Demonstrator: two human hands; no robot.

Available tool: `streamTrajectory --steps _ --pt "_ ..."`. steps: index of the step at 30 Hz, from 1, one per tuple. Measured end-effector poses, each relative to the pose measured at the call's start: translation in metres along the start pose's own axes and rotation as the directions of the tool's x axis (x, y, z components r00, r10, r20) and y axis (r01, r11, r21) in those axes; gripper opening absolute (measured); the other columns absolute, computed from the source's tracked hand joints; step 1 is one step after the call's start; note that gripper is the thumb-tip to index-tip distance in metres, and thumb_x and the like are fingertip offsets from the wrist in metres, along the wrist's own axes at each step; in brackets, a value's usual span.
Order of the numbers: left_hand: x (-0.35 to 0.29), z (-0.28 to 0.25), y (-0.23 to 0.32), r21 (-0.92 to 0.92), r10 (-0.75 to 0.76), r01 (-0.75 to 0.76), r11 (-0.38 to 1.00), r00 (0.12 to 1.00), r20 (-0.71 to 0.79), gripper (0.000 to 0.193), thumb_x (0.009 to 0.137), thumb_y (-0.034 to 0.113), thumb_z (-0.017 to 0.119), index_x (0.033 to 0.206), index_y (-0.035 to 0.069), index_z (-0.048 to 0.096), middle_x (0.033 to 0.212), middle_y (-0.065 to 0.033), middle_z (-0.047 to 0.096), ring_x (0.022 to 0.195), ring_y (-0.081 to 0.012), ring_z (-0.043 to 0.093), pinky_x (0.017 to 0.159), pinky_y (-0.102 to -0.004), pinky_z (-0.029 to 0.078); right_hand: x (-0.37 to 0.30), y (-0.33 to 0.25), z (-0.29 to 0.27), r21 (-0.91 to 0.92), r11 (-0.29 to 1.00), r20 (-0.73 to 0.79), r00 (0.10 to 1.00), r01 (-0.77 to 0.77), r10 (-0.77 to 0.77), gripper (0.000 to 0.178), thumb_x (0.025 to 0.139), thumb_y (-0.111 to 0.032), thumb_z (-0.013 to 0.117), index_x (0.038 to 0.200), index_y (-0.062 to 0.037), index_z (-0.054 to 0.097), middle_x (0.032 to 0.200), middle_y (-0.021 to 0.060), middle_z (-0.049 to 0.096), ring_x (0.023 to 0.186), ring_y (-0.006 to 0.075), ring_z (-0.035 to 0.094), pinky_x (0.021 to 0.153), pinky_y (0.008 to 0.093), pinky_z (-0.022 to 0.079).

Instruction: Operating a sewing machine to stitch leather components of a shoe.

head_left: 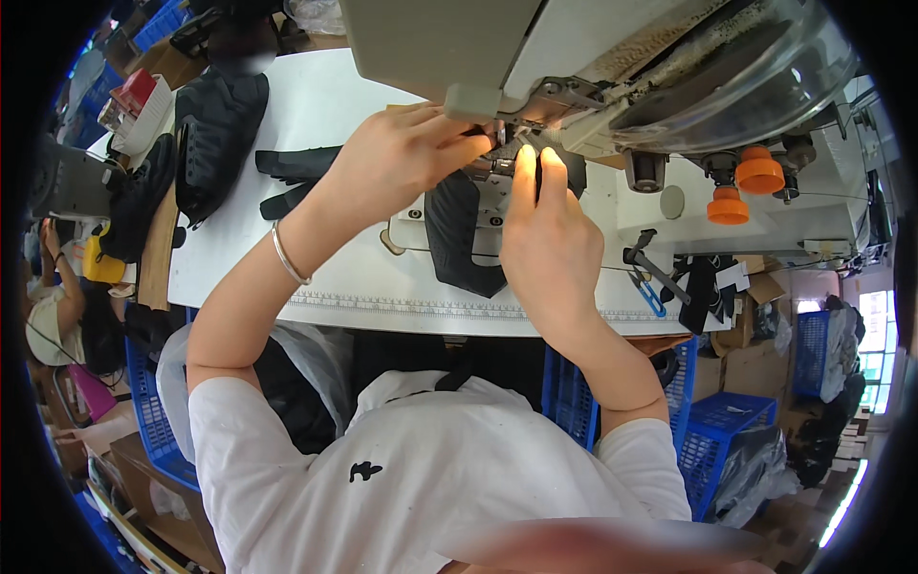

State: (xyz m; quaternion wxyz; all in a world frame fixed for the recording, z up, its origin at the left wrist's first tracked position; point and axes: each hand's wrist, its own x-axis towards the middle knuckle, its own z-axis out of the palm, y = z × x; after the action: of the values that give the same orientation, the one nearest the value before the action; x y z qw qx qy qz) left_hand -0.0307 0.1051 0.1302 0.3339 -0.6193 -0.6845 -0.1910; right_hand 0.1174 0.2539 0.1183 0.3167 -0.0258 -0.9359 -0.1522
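A curved black shoe upper piece (pixel 451 234) lies under the head of a sewing machine (pixel 430 43), its loose end hanging down over the white table toward me. My left hand (pixel 397 158) is bent over the piece beside the lit needle area, thumb and fingertips closed on its edge. From the right, my right hand (pixel 555 234) grips the piece's other side, index and middle fingers reaching forward close to the presser foot. The fingertips of both hands are partly hidden by the machine. On the table left of my left forearm rest more black cut pieces (pixel 292 165).
Black shoes (pixel 222 139) stand at the table's left, beside a white basket (pixel 148 115). A ruler strip (pixel 382 304) runs along the front edge. Blue thread snips (pixel 647 292) lie at the right. Orange knobs (pixel 760 170) hang beneath the machine's right side. Blue crates (pixel 732 421) stand below.
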Motion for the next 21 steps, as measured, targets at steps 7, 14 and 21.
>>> streamTrajectory --steps 7,14,21 --pt "-0.003 0.006 -0.008 -0.009 0.033 -0.033 0.999 0.999 -0.014 0.024 0.078 0.007 0.07 0.102 0.009 0.071 0.107 -0.0006 0.066 0.087 -0.0185 0.069 0.071 -0.0315 0.058 0.001 -0.005 0.002 -0.02 0.998 0.109 0.992 -0.066 0.068 0.049 0.08 0.001 0.068 0.128 0.0033 0.063 0.12 0.0125 0.057 0.071 0.0155 0.067 0.055 0.0282 0.057" --pt "-0.003 0.006 -0.007 0.026 0.041 -0.041 0.999 0.999 -0.011 0.023 0.078 0.008 0.07 0.102 0.009 0.07 0.103 -0.0013 0.065 0.087 -0.0177 0.069 0.071 -0.0321 0.058 0.004 0.004 0.006 -0.006 1.0 -0.022 1.0 -0.005 0.005 0.036 0.082 -0.006 0.07 0.117 0.0039 0.069 0.092 0.0064 0.052 0.057 0.0098 0.054 0.043 0.0244 0.048" --pt "-0.002 0.004 -0.004 0.072 0.051 -0.048 0.996 0.998 -0.041 0.022 0.08 0.008 0.073 0.102 0.009 0.07 0.101 -0.0009 0.065 0.095 -0.0185 0.068 0.076 -0.0303 0.058 0.004 0.033 0.01 0.165 0.986 0.034 0.999 0.004 -0.01 0.042 0.079 -0.005 0.069 0.121 -0.0041 0.071 0.083 0.0044 0.062 0.061 0.0195 0.066 0.052 0.0326 0.053"
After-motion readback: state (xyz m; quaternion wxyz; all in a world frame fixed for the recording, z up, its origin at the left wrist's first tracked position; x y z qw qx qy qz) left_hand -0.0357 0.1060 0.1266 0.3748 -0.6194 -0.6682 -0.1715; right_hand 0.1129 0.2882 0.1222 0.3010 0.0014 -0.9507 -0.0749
